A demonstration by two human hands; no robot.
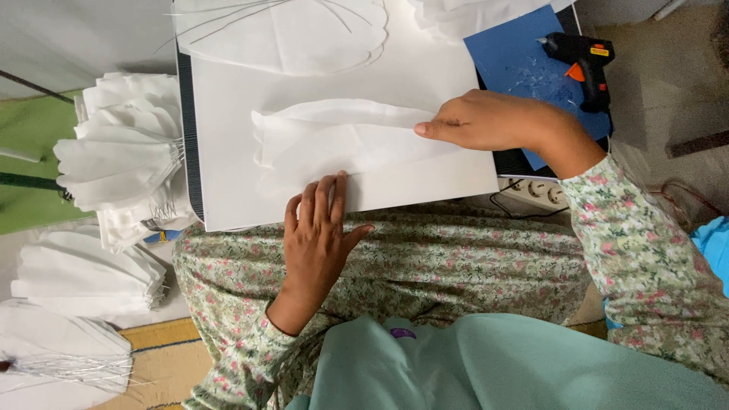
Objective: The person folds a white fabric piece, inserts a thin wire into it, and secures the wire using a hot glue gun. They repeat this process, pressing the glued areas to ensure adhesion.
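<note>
The left hand [317, 228] is lying flat, palm down, with its fingers spread and pointing away from the body. The fingertips are pressing on the near edge of a white petal-shaped fabric piece [334, 140]; the hand is open and is grasping nothing. The right hand [486, 121] is reaching in from the right side, forearm in a floral sleeve [645, 250]. Its fingers are extended together and are resting on the pointed right end of the fabric piece; whether the thumb is pinching the fabric from below cannot be determined.

The fabric piece is lying lengthwise across a white board [425, 83], which is resting on the person's lap. A second, wider white petal piece with thin wires [281, 34] is lying at the far edge of the board, well apart from both hands. To the right, a black and orange glue gun [581, 61] is sitting on a blue sheet [509, 57], near the right wrist. A white power strip [535, 191] is lying just beyond the board's right corner.

To the left, stacks of finished white petals [114, 159] with wire stems are lying bundled on the floor, alongside a green surface [30, 129]. A yellow patterned mat [159, 357] is showing at the lower left.
</note>
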